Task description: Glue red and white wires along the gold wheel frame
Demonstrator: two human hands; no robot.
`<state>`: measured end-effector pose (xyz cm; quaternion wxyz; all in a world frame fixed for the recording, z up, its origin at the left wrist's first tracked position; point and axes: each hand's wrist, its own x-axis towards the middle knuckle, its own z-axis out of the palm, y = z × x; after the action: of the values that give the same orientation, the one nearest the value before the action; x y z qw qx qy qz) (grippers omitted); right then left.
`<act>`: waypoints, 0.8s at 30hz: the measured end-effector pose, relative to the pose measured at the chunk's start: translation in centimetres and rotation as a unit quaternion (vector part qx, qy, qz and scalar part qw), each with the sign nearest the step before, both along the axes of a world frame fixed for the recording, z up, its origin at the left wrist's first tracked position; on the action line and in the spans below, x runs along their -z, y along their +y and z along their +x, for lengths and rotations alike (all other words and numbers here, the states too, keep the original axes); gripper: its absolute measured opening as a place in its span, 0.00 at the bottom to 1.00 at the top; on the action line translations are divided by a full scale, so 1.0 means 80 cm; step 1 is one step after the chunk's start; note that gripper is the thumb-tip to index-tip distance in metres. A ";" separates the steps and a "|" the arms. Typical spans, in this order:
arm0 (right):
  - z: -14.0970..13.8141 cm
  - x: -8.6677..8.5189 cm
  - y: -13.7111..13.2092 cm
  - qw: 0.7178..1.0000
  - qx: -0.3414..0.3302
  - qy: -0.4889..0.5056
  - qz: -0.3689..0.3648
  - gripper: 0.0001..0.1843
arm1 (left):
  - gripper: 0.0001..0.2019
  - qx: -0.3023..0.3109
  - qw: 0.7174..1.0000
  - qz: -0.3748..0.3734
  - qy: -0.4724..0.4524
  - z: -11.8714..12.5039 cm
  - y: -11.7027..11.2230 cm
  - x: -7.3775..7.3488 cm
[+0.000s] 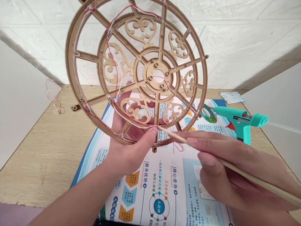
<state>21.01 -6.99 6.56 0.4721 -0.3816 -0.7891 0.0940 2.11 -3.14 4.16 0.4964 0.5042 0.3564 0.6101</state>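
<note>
My left hand [131, 147] grips a round, gold-brown openwork wheel frame [101, 59] at its lower rim, holding it tilted up. The thumb presses near the thin red and white wires [141, 126] lying along the inner ring, while the fingers reach behind the frame, seen through its gaps. Between the thumb and fingers of my right hand [225, 166] is a thin wooden stick [177, 137]. Its tip meets the wires on the ring beside my left thumb. More wire runs along the outer rim and crosses the scrollwork.
A teal glue gun [244, 122] stands at the right, its nozzle by a round disc [208, 114]. A printed poster [162, 175] covers the middle of the wooden table [47, 147]. Loose wires [56, 102] lie at left; a small white packet [232, 97] is at back right.
</note>
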 end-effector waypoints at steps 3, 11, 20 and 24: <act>-0.001 -0.002 -0.003 0.999 0.019 -0.026 -0.022 0.12 | 0.25 -0.009 1.000 0.008 0.028 0.002 0.000 -0.003; -0.002 0.014 -0.005 0.998 0.037 0.015 -0.037 0.11 | 0.26 -0.042 0.997 0.000 0.064 -0.004 -0.008 0.008; -0.003 0.013 -0.006 0.998 0.046 0.019 -0.035 0.13 | 0.24 -0.083 0.992 -0.002 0.092 -0.005 -0.008 0.009; 0.002 0.017 -0.008 0.998 0.042 0.025 -0.045 0.17 | 0.25 -0.055 0.995 -0.017 0.076 -0.002 -0.007 0.004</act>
<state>21.14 -7.65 5.23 0.4776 -0.4326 -0.7554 0.1189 1.92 -3.70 3.87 0.4419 0.5199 0.4307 0.5907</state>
